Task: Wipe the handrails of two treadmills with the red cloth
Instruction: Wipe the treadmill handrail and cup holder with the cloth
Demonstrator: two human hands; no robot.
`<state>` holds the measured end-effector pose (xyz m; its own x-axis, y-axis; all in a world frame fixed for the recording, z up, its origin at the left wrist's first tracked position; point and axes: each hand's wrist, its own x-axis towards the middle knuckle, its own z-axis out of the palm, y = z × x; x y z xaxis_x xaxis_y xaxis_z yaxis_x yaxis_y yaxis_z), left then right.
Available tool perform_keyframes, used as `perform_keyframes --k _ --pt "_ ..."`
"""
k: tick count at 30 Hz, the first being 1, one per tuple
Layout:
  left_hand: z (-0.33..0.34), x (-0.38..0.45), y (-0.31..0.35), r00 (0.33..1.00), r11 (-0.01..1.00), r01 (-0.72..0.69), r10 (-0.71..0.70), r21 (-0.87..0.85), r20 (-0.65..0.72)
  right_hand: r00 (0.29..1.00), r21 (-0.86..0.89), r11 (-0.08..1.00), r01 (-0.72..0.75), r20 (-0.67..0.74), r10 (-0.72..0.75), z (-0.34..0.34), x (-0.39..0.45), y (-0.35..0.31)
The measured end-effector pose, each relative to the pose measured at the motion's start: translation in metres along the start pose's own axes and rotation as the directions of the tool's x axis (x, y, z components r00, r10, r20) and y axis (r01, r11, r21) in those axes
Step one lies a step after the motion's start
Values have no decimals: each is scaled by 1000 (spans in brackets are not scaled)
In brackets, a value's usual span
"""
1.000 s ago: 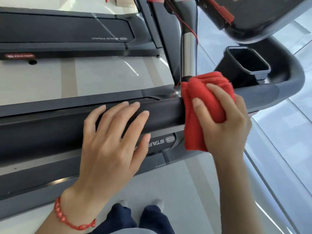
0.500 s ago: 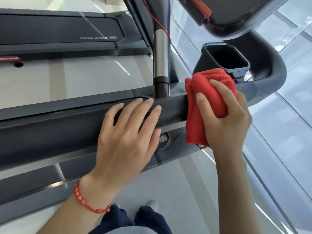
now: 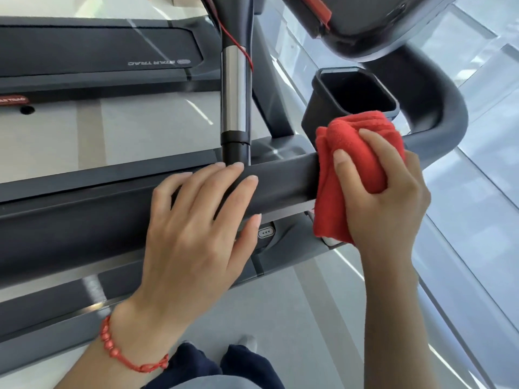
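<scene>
A dark grey handrail (image 3: pixel 283 181) runs across the view from the left and curves up at the right. My right hand (image 3: pixel 384 197) grips the red cloth (image 3: pixel 362 138), which is wrapped over the rail just before the bend. My left hand (image 3: pixel 202 234) lies flat on top of the same rail to the left of the cloth, fingers spread and holding nothing. A red bead bracelet sits on the left wrist.
A black cup holder (image 3: pixel 351 102) sits just behind the cloth, under the console (image 3: pixel 379 26). A chrome upright post (image 3: pixel 233 102) rises behind the rail. A second treadmill deck (image 3: pixel 98 51) lies beyond on the left. Glass wall panels on the right.
Both hands have slid to the right along the rail; the cloth now sits closer to the bend by the cup holder. The view has shifted with them.
</scene>
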<state>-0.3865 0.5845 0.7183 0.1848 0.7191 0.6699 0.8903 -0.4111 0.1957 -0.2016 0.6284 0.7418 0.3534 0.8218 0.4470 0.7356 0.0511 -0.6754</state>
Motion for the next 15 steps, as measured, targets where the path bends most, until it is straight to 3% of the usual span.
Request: perform_keyframes --k 7,15 --pt "29 24 28 998 998 -39 41 -40 52 985 26 992 125 120 -127 -8 5 12" --pt "41 27 32 999 998 -16 18 56 -30 999 -9 999 30 40 -30 -24 41 45"
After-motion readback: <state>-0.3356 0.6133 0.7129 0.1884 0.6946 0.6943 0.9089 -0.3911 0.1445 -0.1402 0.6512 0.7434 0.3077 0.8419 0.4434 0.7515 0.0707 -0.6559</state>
